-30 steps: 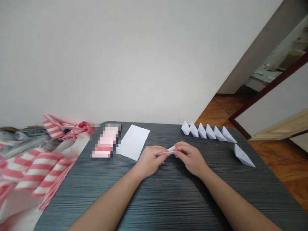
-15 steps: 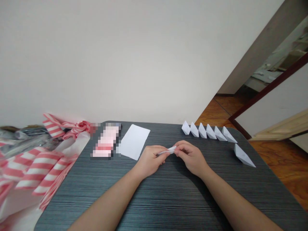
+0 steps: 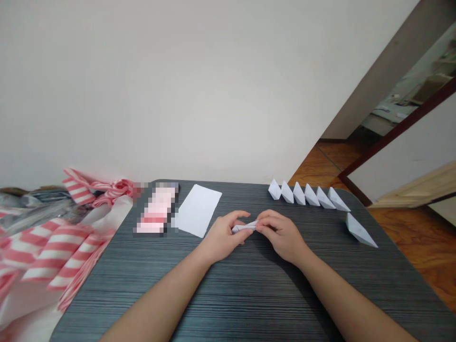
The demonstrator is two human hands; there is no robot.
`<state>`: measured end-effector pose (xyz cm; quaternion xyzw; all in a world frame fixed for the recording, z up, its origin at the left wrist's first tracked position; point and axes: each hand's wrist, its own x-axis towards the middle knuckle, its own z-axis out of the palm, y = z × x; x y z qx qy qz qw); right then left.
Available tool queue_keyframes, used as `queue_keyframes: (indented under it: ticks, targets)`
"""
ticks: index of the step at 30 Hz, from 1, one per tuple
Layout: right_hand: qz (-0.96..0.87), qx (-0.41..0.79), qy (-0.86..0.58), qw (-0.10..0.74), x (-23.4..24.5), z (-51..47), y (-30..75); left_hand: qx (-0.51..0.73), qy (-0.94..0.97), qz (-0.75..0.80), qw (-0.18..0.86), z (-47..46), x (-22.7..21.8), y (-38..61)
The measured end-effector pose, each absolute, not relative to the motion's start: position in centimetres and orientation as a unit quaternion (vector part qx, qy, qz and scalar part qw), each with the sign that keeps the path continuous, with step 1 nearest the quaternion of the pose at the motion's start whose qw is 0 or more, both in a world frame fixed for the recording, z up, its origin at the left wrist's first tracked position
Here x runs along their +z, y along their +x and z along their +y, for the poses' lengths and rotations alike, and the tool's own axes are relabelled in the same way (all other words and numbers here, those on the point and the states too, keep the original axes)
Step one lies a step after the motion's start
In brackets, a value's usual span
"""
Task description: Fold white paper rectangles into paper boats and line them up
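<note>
A small folded piece of white paper (image 3: 244,227) is held between both hands above the middle of the dark table (image 3: 221,294). My left hand (image 3: 225,237) grips its left part, thumb along the near side and index finger raised and curved over the top. My right hand (image 3: 281,234) pinches the right end between thumb and fingers. Part of the paper is hidden by the fingers. Beyond my right hand, several folded white paper boats (image 3: 299,194) stand in a row, and one larger paper boat (image 3: 359,231) lies nearer, to the right.
A stack of white paper sheets (image 3: 199,210) lies left of my hands. Beside it is a pixelated pinkish rectangular item (image 3: 156,209). Red-and-white striped cloth (image 3: 57,247) is heaped off the table's left edge. A pale wall (image 3: 199,95) rises behind the table.
The left index finger has lifted off the paper, and the left fingers have spread wider. The folded paper has tilted and shifted slightly lower. The boats and sheets have stayed in place.
</note>
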<state>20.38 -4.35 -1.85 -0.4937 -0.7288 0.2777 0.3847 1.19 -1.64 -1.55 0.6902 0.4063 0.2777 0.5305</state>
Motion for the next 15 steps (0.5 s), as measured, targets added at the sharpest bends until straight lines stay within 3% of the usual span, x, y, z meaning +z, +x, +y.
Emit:
queue_keyframes:
  ticks: [9, 15]
  targets:
    - [-0.625, 0.384, -0.511, 0.448, -3.5, -4.6, 20.4, 0.290, 0.678, 0.397, 0.547, -1.6, -1.8, 1.1]
    - [-0.651, 0.405, -0.529, 0.363, -3.5, -4.6, 20.6, 0.290, 0.676, 0.390, 0.555, -1.6, -1.6, 1.1]
